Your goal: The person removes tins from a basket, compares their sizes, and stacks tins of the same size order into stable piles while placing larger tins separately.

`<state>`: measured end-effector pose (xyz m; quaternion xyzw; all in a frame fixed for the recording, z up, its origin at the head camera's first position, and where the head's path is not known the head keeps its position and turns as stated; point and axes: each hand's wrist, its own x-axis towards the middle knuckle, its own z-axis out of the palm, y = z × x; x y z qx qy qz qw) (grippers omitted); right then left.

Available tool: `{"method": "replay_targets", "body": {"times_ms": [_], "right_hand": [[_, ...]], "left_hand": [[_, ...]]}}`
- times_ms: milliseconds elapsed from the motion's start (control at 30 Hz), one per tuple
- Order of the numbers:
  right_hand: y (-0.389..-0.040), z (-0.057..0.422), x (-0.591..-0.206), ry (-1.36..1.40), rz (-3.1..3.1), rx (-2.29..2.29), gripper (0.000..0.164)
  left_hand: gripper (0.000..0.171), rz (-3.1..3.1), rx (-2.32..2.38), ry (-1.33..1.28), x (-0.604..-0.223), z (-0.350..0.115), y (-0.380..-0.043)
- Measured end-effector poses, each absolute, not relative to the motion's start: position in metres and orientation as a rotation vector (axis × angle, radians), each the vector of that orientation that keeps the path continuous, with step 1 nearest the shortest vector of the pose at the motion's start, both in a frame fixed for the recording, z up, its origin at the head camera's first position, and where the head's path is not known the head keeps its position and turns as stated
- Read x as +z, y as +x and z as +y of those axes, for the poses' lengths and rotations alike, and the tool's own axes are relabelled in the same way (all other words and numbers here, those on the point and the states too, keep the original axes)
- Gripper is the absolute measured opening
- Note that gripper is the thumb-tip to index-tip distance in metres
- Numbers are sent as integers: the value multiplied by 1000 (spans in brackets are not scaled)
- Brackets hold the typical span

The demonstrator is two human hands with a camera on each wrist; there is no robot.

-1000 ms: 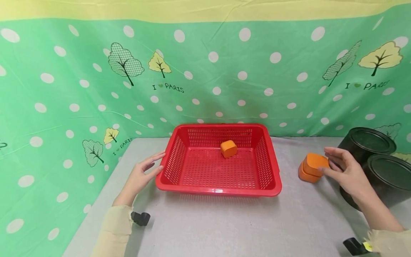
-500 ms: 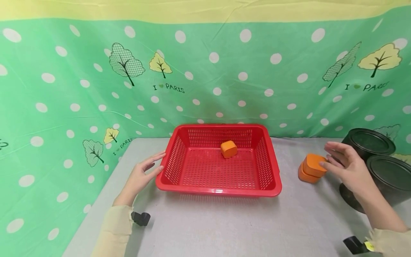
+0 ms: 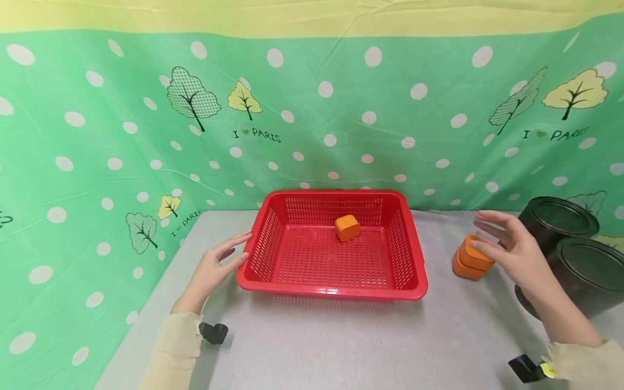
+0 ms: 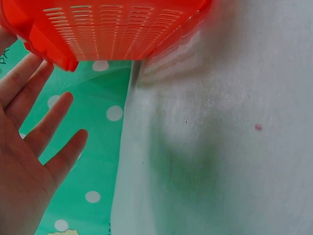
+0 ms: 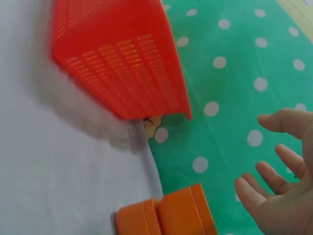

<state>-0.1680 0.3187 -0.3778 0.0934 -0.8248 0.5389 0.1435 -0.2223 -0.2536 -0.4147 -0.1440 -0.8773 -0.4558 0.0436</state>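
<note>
A red plastic basket (image 3: 331, 292) sits mid-table, holding one orange rounded-square piece (image 3: 347, 228) near its back. My left hand (image 3: 209, 269) is at the basket's left rim, its fingertips right against the edge. In the left wrist view those fingers are spread and straight. To the right of the basket, two similar orange pieces stand stacked, an upper one (image 3: 475, 258) on a lower one (image 3: 465, 269). A seam line runs around each in the right wrist view. My right hand (image 3: 519, 260) hovers over the stack, holding nothing, thumb and fingers apart; it partly covers the upper piece.
Two black lidded cans (image 3: 592, 265) stand close behind and right of my right hand. A green dotted cloth (image 3: 365, 135) hangs behind the grey-white table (image 3: 322, 346) and along its left side. A black wrist camera (image 3: 213, 332) sticks out at my left sleeve.
My right hand has come away from the cans slightly leftward, further over the orange stack. The left hand, basket and orange pieces keep their places.
</note>
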Motion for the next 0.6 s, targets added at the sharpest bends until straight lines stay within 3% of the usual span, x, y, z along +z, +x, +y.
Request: {"method": "replay_targets", "body": {"times_ms": [600], "right_hand": [[-181,286,-365,306,-2370,1562,54]], "left_hand": [[48,-2682,-1392,-438,-416,-254,-223]]}}
